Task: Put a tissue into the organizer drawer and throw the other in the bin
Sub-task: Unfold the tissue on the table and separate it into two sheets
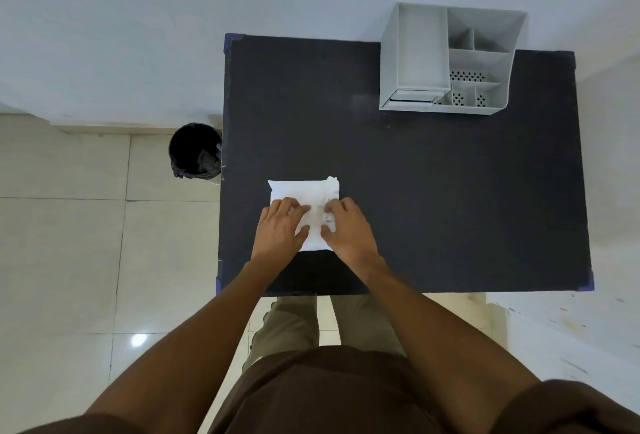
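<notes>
A white tissue pack [302, 191] lies on the black table [433, 173] near its front left. My left hand [280, 229] rests on the pack's left side with fingers curled at its middle. On the pack's right side my right hand [346, 229] pinches at the middle opening with its fingertips. No loose tissue shows. A grey desk organizer [446, 59] stands at the table's back right, its small drawer [414, 98] at the front left corner looking closed. A black bin [194, 151] with a dark liner stands on the floor left of the table.
Pale floor tiles [69, 260] lie to the left of the table, and a white wall runs behind it. The table's front edge is close to my legs. Bare black tabletop lies between the pack and the organizer.
</notes>
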